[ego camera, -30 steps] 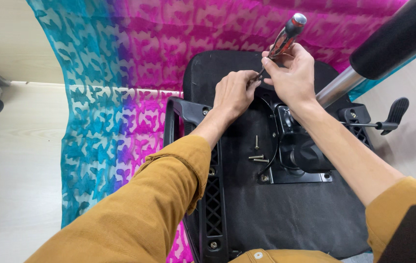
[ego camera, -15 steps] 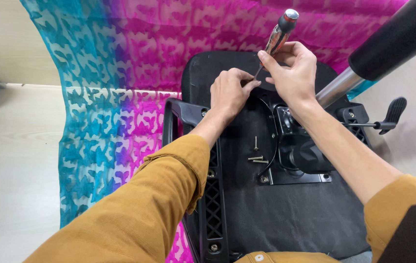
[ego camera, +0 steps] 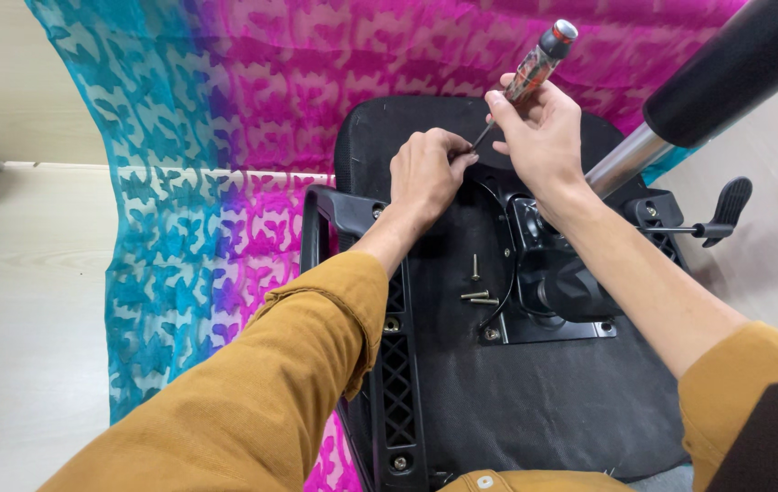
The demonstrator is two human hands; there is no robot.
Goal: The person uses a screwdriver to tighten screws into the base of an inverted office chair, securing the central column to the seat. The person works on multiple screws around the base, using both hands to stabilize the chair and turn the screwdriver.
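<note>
Nearest the camera, two mustard-yellow sleeves [ego camera: 261, 401] reach over an upturned office chair seat [ego camera: 516, 410], its underside covered in coarse black fabric with a ribbed plastic armrest bracket [ego camera: 395, 383] along one edge. Three loose screws [ego camera: 478, 290] lie on that fabric just beside the black metal tilt mechanism [ego camera: 557, 296], from which a shiny steel gas column [ego camera: 630, 157] rises into a matte black sleeve.

Farther out, the left hand [ego camera: 425, 175] is closed loosely with its fingertips pinched at the screwdriver's tip, apparently steadying a fastener that is hidden. The right hand [ego camera: 542, 137] is closed around the screwdriver [ego camera: 525, 77], which has a translucent orange-red handle with a black and chrome cap, tilted toward the seat's far edge. Keeping the shaft in line with the fastener and pressing down firmly would likely prevent slipping. Beyond lies a thin patterned cloth [ego camera: 252, 137], blue fading to magenta, spread on a pale floor [ego camera: 24, 301].
</note>
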